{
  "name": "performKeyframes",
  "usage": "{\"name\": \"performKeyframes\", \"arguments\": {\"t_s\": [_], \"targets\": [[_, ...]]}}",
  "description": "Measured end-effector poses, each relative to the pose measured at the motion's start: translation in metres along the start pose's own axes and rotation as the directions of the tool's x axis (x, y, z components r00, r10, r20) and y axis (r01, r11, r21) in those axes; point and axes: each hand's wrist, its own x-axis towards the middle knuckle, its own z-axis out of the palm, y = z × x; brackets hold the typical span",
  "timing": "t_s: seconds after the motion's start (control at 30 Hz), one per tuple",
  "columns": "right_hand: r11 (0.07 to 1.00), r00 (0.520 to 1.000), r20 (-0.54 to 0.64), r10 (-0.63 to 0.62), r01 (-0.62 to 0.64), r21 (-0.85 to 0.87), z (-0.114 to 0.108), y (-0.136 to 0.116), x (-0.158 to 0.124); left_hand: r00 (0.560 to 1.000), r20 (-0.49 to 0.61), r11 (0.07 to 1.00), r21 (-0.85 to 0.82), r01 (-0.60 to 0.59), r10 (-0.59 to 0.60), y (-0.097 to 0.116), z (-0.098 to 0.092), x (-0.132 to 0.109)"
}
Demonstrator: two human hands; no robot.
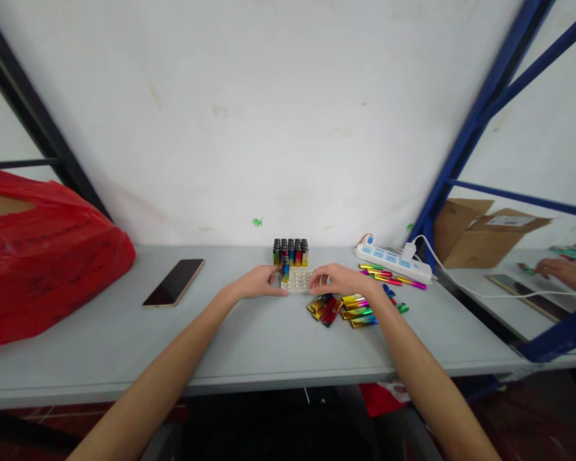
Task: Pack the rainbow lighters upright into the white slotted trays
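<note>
A small whitish tray [298, 280] with rows of round hollows lies on the table between my two hands. One lighter [285, 269] with a blue and yellow shiny body stands upright in its left end. My left hand [258, 282] grips the tray's left edge, thumb at the near corner and fingers beside the lighter. At the opposite end, my right hand [335, 280] has its curled fingers and thumb on the tray's right edge. Just behind the tray, several upright lighters [291, 252] with black tops stand in a tight block. Loose shiny lighters [358, 310] lie under and beside my right forearm.
A phone [174, 283] lies left on the grey table [249, 352], near a big red plastic bag [52, 256]. At the right are a white power strip [394, 261] with cables, blue rack posts [465, 128] and an open cardboard box [480, 234]. Another person's hand [564, 272] works beyond.
</note>
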Motion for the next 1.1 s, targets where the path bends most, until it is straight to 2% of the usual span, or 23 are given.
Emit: {"name": "performKeyframes", "arguments": {"t_s": [0.07, 0.17, 0.27, 0.37, 0.47, 0.57, 0.63, 0.7, 0.73, 0.83, 0.93, 1.0, 1.1], "targets": [[1.0, 0.998, 0.063, -0.012, 0.011, 0.029, -0.004, -0.001, -0.004, 1.0, 0.0, 1.0, -0.009, -0.001, 0.001, 0.0, 0.0, 0.0], [1.0, 0.991, 0.137, 0.007, -0.005, -0.017, -0.002, 0.0, -0.005, 1.0, -0.004, 1.0, -0.016, -0.008, 0.008, -0.001, 0.001, 0.001], [0.996, 0.995, 0.101, 0.022, -0.013, -0.087, 0.005, 0.004, 0.0, 1.0, -0.006, 1.0, -0.017, -0.012, 0.011, -0.002, 0.002, 0.001], [0.988, 0.999, -0.03, -0.034, 0.029, -0.152, 0.011, 0.005, 0.008, 1.0, 0.003, 1.0, -0.009, -0.012, 0.012, -0.003, 0.002, 0.001], [0.981, 0.971, -0.233, -0.054, 0.008, -0.196, 0.014, 0.003, 0.015, 1.0, 0.01, 1.0, -0.001, -0.016, 0.016, -0.004, 0.002, 0.001], [0.995, 0.885, -0.465, 0.031, -0.071, -0.068, 0.02, 0.002, 0.022, 1.0, 0.007, 1.0, 0.002, -0.03, 0.03, -0.006, 0.003, 0.002], [0.984, 0.792, -0.589, 0.161, -0.083, 0.157, 0.024, 0.003, 0.027, 0.999, -0.002, 0.999, -0.002, -0.043, 0.043, -0.008, 0.004, 0.002], [0.898, 0.729, -0.607, 0.317, -0.024, 0.44, 0.029, 0.004, 0.032, 0.999, -0.007, 0.999, -0.007, -0.044, 0.044, -0.009, 0.004, 0.002], [0.819, 0.724, -0.575, 0.381, 0.025, 0.574, 0.031, 0.004, 0.034, 0.999, -0.008, 0.999, -0.009, -0.041, 0.041, -0.009, 0.005, 0.002], [0.524, 0.751, -0.452, 0.481, 0.167, 0.835, 0.034, 0.002, 0.037, 0.999, -0.009, 0.999, -0.015, -0.043, 0.043, -0.008, 0.004, 0.002], [0.305, 0.776, -0.373, 0.509, 0.242, 0.921, 0.036, -0.002, 0.039, 0.999, -0.011, 0.999, -0.016, -0.051, 0.051, -0.007, 0.003, 0.001], [0.233, 0.789, -0.347, 0.508, 0.262, 0.937, 0.037, -0.005, 0.039, 0.999, -0.008, 0.999, -0.011, -0.043, 0.043, -0.007, 0.003, 0.001], [0.221, 0.809, -0.334, 0.484, 0.257, 0.941, 0.038, -0.009, 0.039, 0.999, -0.005, 0.999, -0.009, -0.038, 0.038, -0.006, 0.003, 0.001]]}}
